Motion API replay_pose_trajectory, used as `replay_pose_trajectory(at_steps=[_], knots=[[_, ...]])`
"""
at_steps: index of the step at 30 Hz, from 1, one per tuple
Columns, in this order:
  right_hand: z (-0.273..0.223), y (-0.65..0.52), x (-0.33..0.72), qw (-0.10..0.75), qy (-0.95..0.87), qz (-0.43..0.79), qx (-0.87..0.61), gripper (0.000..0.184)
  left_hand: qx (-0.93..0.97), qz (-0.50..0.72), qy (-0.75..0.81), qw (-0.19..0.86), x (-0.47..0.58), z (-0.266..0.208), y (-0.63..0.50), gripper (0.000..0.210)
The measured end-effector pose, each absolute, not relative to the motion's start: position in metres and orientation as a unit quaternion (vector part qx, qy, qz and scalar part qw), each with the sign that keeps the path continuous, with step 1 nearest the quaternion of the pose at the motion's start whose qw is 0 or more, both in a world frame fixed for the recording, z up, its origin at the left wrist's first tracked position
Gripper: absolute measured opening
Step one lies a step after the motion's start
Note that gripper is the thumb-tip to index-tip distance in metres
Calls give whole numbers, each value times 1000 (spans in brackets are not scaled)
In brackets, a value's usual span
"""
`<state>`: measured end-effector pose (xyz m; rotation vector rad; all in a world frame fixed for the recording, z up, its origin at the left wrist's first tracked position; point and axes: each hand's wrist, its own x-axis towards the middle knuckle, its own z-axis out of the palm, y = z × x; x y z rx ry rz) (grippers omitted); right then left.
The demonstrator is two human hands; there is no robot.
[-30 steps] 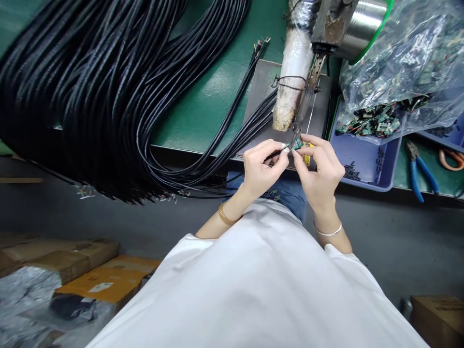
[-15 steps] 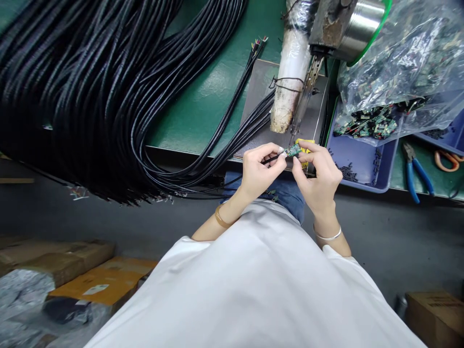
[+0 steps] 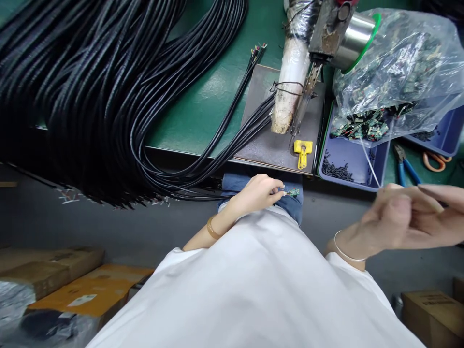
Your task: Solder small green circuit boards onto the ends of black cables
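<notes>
My left hand (image 3: 259,191) is closed around the end of a black cable, low over my lap. A small green circuit board (image 3: 294,192) sticks out past its fingertips, joined to the cable by short wires. My right hand (image 3: 409,217) is raised at the right, close to the camera, with thumb and forefinger pinched and other fingers stretched out. A thin silver strand of solder wire (image 3: 370,164) runs up from this pinch. The soldering iron (image 3: 304,99) points down over a grey board (image 3: 261,140), its tip just above a yellow clip (image 3: 303,152).
Thick bundles of black cables (image 3: 108,96) cover the left bench. A solder spool (image 3: 357,41) stands at the back. At right are a purple tray (image 3: 366,186) with small black tubes, a plastic bag (image 3: 398,63) of circuit boards, blue pliers (image 3: 406,164) and orange-handled scissors (image 3: 433,162).
My left hand has come down from the yellow clip to my lap with the board and cable. My right hand has let go of the board and moved right, pulling the solder wire.
</notes>
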<state>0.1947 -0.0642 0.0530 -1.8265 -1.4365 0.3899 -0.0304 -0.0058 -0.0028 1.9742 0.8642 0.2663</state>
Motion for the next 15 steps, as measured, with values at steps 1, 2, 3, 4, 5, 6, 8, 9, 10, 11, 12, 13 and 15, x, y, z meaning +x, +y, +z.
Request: replay_pose_trajectory(at_steps=[1,2,3,4,5,6,8,9,10,11,12,13,15], knots=[[54,-61,197,367,-564,141,-726,21,786,134,371,477,-32,-5,-6,17],[54,-57,200,352,-565,130,-735,21,765,168,388,486,-33,-6,-5,18],[55,-54,203,336,-566,117,-743,21,745,211,405,487,-35,-6,-2,19],[55,-50,206,320,-568,104,-751,21,728,260,421,475,-37,-6,1,21],[56,-48,211,304,-570,90,-758,20,715,312,439,447,-40,-6,6,21],[55,-46,216,287,-572,74,-764,20,705,358,458,405,-44,-6,11,21],[54,-40,228,256,-572,27,-778,17,702,419,497,293,-51,-7,25,18],[52,-36,234,243,-569,-3,-786,15,708,422,514,241,-54,-9,32,19],[50,-30,240,231,-560,-43,-795,12,710,417,531,201,-57,-11,40,21],[47,-23,245,224,-550,-77,-801,10,707,415,546,172,-59,-14,49,20],[45,-14,249,223,-548,-93,-801,9,706,410,555,161,-61,-16,57,19],[42,-5,252,220,-560,-94,-793,9,703,406,561,163,-63,-19,65,17],[36,11,255,210,-581,-97,-781,7,687,420,566,174,-66,-22,82,13]])
